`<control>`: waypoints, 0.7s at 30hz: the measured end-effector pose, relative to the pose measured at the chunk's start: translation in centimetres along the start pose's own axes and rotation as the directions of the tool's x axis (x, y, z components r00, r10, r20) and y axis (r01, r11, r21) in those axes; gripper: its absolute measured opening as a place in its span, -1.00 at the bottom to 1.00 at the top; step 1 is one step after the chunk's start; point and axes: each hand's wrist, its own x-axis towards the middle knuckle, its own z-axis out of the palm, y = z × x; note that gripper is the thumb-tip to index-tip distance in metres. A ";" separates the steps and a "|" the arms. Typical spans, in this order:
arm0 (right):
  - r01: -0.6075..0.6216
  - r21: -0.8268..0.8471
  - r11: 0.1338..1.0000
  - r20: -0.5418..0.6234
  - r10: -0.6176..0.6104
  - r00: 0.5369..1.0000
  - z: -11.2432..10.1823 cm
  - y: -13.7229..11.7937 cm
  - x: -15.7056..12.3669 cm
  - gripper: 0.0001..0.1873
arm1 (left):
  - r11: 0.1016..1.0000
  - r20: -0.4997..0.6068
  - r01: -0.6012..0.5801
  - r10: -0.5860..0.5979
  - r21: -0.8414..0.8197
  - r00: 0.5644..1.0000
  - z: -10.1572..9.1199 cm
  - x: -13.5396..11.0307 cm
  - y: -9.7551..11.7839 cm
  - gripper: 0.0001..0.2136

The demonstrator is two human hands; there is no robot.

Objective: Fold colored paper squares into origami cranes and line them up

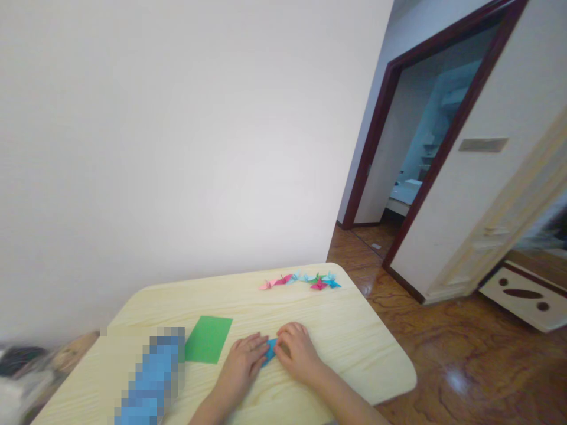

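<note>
While the left hand (241,363) and right hand (299,353) close together on a folded blue paper (270,352) near the front of the wooden table (354,348), a green paper sheet (208,339) lies just left, origami cranes (301,281) line the far edge, and a blurred blue object (153,378) sits lower left.

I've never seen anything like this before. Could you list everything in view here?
folded paper: one, blue, held between the hands
left hand: one, bare, on the left of the folded paper
right hand: one, bare, on the right of the folded paper, fingers curled over it
origami cranes: several, pink, blue and green, in a row near the table's far edge
paper sheet: one, green, flat on the table, left of the hands
blurred object: one, blue, pixelated, at the table's near left
table: one, pale wood, under everything above
wall: one, white, behind the table
doorway: one, dark frame, right of the wall
floor: polished reddish-brown wood, right of the table
</note>
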 end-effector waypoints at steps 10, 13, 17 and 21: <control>-0.089 -0.054 0.995 -0.036 0.087 0.996 1.1 -0.3 0.4 -0.95 | 0.999 0.005 0.004 -0.004 -0.045 1.000 0.7 -0.4 -0.2 -0.70; -0.089 -0.064 0.994 -0.019 0.088 0.996 1.1 -0.3 0.5 -0.94 | 0.999 -0.001 0.020 -0.020 -0.050 1.000 0.5 -0.4 0.1 -0.72; -0.094 -0.064 0.994 -0.020 0.093 0.995 1.1 -0.4 0.4 -0.95 | 0.999 -0.034 0.016 -0.017 -0.035 0.999 0.5 -0.4 0.3 -0.71; -0.111 -0.071 0.991 -0.026 0.110 0.994 1.1 -0.4 0.6 -0.96 | 0.999 -0.048 -0.012 0.014 0.034 0.999 0.6 -0.4 0.5 -0.70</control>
